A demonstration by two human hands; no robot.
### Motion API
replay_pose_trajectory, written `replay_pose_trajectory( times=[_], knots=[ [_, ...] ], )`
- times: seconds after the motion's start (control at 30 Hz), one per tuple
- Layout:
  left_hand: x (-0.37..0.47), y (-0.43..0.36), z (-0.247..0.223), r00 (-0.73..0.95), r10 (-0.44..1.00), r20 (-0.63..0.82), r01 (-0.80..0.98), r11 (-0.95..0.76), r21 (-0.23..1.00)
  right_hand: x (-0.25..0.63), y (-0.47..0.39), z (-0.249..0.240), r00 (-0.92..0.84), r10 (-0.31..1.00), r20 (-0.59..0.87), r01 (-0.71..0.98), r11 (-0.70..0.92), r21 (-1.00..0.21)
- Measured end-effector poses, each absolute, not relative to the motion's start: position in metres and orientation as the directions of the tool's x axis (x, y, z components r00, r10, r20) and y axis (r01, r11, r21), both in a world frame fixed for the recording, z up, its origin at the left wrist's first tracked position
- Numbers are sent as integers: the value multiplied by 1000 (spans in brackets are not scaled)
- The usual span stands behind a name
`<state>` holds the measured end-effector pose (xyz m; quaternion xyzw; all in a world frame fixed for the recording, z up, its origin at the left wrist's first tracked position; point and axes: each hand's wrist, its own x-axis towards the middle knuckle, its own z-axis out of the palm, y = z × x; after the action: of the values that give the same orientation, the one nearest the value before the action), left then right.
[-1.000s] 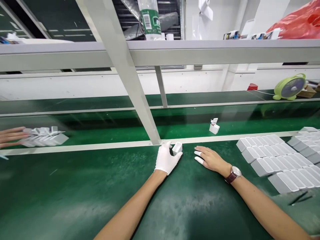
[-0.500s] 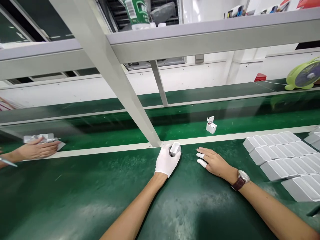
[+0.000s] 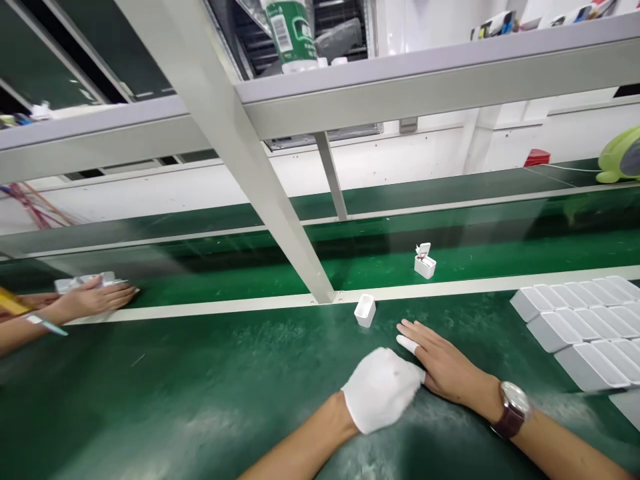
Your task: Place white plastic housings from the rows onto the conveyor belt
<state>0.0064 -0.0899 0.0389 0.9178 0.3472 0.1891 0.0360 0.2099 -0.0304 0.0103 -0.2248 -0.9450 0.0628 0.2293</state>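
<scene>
left hand (image 3: 383,389): gloved in white, loosely curled, held nothing; it rested on the green surface (image 3: 200,400), its knuckles touching the right hand.
right hand (image 3: 443,363): bare, flat on the surface, fingers spread and empty; white cot on a fingertip (image 3: 407,344); watch (image 3: 513,408) at the wrist.
small white case (image 3: 365,310): stood free on the surface, just inside the pale edge strip (image 3: 225,307), near the foot of the slanted frame post (image 3: 280,200); apart from both hands.
open-lid case (image 3: 425,261): on the belt (image 3: 200,267) beyond the strip, lid up, well apart from the hands.
white trays (image 3: 580,320): rows at the right, running to the picture edge.
open room: bare green surface lay to the left of and in front of the left hand; between the small white case and the white trays the surface was free.
co-worker's hand (image 3: 93,300): at the far left edge, laid on a white stack (image 3: 85,281) on the belt.
overhead: grey shelf beam (image 3: 425,80) with a bottle (image 3: 290,33) above; green fan (image 3: 623,157) at the right edge.
change: a second earlier the left hand gripped the small white case by the post; it had since let go and drawn back beside the right hand, and the case stayed near the strip.
</scene>
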Motion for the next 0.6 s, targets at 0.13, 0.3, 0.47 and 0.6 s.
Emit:
replay_pose_trajectory(
  times=[0.13, 0.3, 0.47, 0.6],
  knots=[
    [9, -87, 36, 761, 619, 194, 608, -785, 121, 209, -27, 6, -774, 476, 417, 431, 879, -203],
    [3, -80, 37, 688, 716, 119, 697, -697, 167, 214, -16, -8, -792, 426, 436, 403, 903, -150],
    [6, -74, 40, 672, 741, -11, 720, -650, 243, 221, -4, -27, -816, 341, 467, 395, 919, 19],
    [5, -74, 43, 656, 754, -27, 717, -612, 334, 229, 9, -49, -840, 303, 451, 383, 918, 98]
  ],
)
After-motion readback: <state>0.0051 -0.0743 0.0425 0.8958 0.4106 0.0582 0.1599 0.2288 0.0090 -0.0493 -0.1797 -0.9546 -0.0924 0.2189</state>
